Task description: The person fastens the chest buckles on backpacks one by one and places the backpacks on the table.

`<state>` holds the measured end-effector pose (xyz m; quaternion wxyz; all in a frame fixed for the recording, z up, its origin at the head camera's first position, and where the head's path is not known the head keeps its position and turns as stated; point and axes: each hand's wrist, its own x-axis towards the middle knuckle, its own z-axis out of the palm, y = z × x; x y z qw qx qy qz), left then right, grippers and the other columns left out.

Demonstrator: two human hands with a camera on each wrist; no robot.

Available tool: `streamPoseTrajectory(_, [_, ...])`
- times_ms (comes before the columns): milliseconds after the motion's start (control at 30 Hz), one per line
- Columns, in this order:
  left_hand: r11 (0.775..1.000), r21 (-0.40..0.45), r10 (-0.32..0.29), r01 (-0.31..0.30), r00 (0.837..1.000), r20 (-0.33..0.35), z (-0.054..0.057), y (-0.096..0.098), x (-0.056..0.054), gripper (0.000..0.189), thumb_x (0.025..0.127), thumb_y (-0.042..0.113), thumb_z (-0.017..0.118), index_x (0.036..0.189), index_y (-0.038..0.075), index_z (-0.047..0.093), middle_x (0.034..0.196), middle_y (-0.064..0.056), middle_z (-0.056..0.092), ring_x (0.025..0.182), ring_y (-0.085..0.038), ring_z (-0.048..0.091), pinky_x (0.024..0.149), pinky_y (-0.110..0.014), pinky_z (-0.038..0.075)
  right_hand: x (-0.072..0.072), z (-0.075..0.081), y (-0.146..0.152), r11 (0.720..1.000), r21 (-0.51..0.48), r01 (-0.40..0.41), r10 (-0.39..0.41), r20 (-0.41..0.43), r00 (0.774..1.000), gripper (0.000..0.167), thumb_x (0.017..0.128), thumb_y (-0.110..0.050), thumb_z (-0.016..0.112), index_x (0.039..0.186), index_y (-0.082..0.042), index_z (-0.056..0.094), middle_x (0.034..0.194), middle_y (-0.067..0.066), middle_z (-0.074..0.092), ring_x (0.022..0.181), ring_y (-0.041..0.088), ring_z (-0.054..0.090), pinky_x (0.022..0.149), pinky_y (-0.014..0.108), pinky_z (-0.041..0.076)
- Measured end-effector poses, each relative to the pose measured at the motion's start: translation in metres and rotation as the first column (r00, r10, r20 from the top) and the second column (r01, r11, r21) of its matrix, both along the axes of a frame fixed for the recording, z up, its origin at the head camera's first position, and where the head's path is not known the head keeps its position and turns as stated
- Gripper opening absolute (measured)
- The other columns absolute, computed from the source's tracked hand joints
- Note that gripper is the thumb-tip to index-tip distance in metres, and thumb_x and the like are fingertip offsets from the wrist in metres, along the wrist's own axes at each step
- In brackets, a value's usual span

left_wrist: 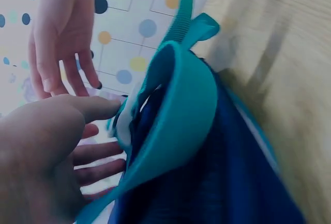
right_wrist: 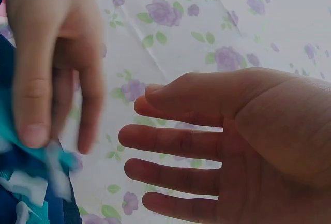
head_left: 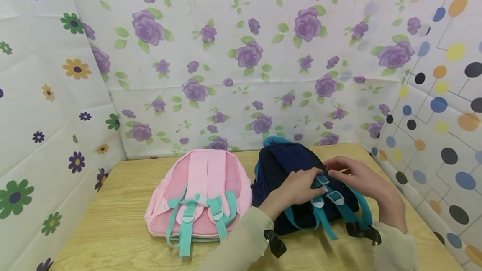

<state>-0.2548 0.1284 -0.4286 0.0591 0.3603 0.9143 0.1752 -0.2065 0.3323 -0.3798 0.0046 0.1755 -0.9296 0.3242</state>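
A navy backpack (head_left: 301,154) with teal straps lies on the table, its strap side up. My left hand (head_left: 299,185) is over its middle and pinches the teal chest strap (head_left: 321,180) near a pale buckle, between thumb and fingers. In the left wrist view the thumb (left_wrist: 101,107) meets the buckle (left_wrist: 124,125), beside a looped teal strap (left_wrist: 191,110). My right hand (head_left: 354,175) hovers just right of the strap, fingers loosely extended, holding nothing. The right wrist view shows its fingers (right_wrist: 176,138) apart from the bag, with the left hand (right_wrist: 57,53) blurred beside it.
A pink backpack (head_left: 237,179) with mint straps (head_left: 185,237) lies to the left, against the navy one. Behind the wooden table (head_left: 109,221) hangs a floral cloth (head_left: 226,53); a dotted cloth (head_left: 433,137) stands along the right side.
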Motion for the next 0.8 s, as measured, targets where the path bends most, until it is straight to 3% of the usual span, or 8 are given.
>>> streamPoseTrajectory(167, [0.996,-0.045,0.071,-0.073,0.997,-0.038,-0.011,-0.007,0.005,0.052,0.095,0.056,0.058,0.141,0.034,0.049,0.124,0.015,0.065,0.111,-0.012,0.059,0.098,-0.035,0.043,-0.003,-0.004,0.001,1.0,0.001,0.005,-0.005,-0.002,1.0,0.033,0.103,-0.029,0.054,0.131,-0.013,0.06,0.12,0.005,0.067,0.108,0.022,0.063,0.087,0.027,0.051])
streamPoseTrajectory(333, [0.989,-0.116,0.084,-0.096,0.991,-0.106,-0.01,-0.012,0.01,0.047,0.089,0.06,0.064,0.129,0.037,0.061,0.121,0.017,0.065,0.105,-0.012,0.056,0.091,-0.035,0.041,-0.004,-0.006,0.0,1.0,-0.002,0.003,-0.003,0.002,1.0,0.033,0.103,-0.029,0.055,0.13,-0.011,0.061,0.119,0.005,0.068,0.107,0.022,0.063,0.087,0.026,0.051])
streamPoseTrajectory(467, [0.981,-0.155,0.088,-0.113,0.984,-0.158,-0.012,-0.015,0.013,0.04,0.09,0.058,0.064,0.124,0.036,0.066,0.117,0.015,0.065,0.101,-0.012,0.055,0.09,-0.036,0.041,-0.006,-0.009,-0.003,1.0,-0.002,0.005,-0.005,0.021,1.0,0.033,0.102,-0.029,0.056,0.13,-0.011,0.06,0.12,0.007,0.067,0.108,0.023,0.062,0.087,0.026,0.051])
streamPoseTrajectory(600, [0.984,-0.135,0.094,-0.118,0.98,-0.176,-0.016,-0.021,0.013,0.038,0.093,0.056,0.061,0.125,0.035,0.067,0.117,0.015,0.066,0.102,-0.012,0.056,0.091,-0.037,0.042,-0.009,-0.011,-0.005,1.0,-0.002,-0.004,0.004,0.031,0.999,0.033,0.102,-0.027,0.057,0.13,-0.01,0.06,0.121,0.011,0.067,0.107,0.023,0.062,0.086,0.027,0.051])
streamPoseTrajectory(800, [0.991,-0.054,0.116,-0.124,0.984,-0.133,-0.016,-0.03,0.013,0.038,0.093,0.052,0.063,0.127,0.033,0.067,0.117,0.015,0.07,0.103,-0.011,0.06,0.091,-0.036,0.044,-0.014,-0.018,-0.006,1.0,0.005,-0.026,0.026,0.026,0.999,0.031,0.099,-0.026,0.062,0.126,-0.011,0.062,0.117,0.01,0.067,0.103,0.021,0.063,0.084,0.028,0.051])
